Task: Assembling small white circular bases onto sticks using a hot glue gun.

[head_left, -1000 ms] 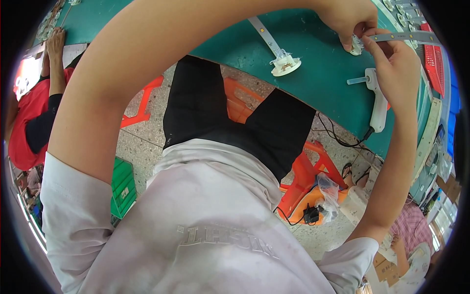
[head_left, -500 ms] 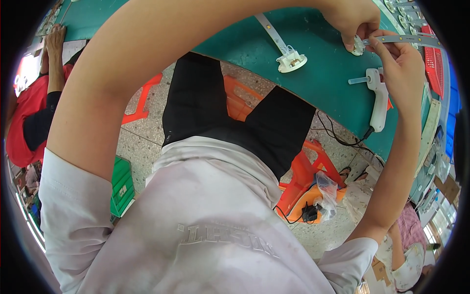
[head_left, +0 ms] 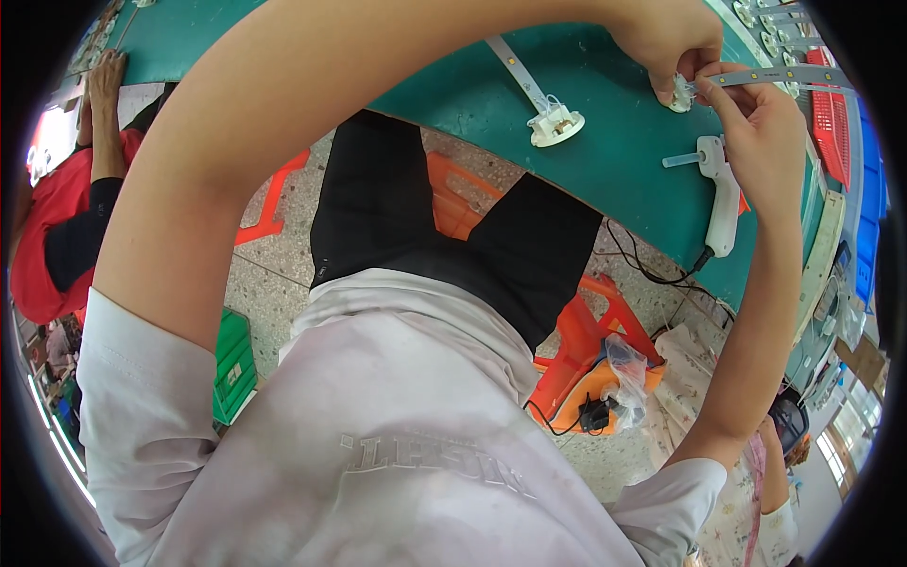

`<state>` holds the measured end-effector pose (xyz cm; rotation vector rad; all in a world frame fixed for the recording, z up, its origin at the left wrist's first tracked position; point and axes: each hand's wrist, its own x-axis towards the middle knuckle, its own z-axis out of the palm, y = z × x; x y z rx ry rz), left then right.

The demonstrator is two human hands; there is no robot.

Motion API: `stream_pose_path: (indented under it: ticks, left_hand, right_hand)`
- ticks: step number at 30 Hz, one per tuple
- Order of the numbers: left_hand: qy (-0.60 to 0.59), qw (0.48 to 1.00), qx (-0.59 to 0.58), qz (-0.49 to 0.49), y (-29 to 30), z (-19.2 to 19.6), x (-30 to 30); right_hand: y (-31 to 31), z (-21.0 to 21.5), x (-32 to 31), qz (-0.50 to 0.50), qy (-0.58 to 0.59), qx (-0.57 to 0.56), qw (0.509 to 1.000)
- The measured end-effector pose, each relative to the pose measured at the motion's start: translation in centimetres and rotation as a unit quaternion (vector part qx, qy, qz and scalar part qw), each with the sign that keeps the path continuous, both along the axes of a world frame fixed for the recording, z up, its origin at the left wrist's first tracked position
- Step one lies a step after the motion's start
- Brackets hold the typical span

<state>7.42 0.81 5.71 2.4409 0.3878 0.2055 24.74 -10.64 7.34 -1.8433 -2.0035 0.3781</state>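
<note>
At the far right of the green workbench (head_left: 624, 161), my left hand (head_left: 673, 36) bends inward and pinches a small white round lamp base (head_left: 681, 93). My right hand (head_left: 761, 128) is closed on the near end of an LED strip (head_left: 777, 75), where thin wires join it to that base. The strip runs off to the right past my fingers. A white glue gun (head_left: 724, 203), with a pale glue stick at one end, lies just below my right hand. Left of my hands, another LED strip (head_left: 517, 68) with a round white base (head_left: 556, 126) rests near the bench edge.
Red baskets (head_left: 831, 137) and several more lamp bases (head_left: 773, 43) sit at the far right. The glue gun's black cable (head_left: 652, 274) hangs over the bench edge. Orange stools (head_left: 590, 326) stand below. Another person's hand (head_left: 109, 71) rests on the bench at far left.
Both my hands have shifted slightly left with the lamp base and LED strip, still gripping them. A person in the background at lower right has moved.
</note>
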Motion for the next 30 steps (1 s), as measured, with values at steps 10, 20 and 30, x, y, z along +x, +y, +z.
stream_pose_path:
  ticks: [10,20,30]
  left_hand:
    - [0.0,0.999,0.041,-0.008,-0.1,0.2,0.0]
    - [0.01,1.0,0.021,-0.001,-0.3,0.5,-0.1]
    - [0.003,1.0,-0.001,-0.011,0.0,0.2,0.3]
  right_hand:
    - [-0.4,0.3,-0.4,0.008,-0.026,0.023,0.999]
    - [-0.4,-0.7,0.4,0.001,0.059,0.011,0.998]
    - [-0.4,-0.7,0.4,0.006,0.045,0.026,0.999]
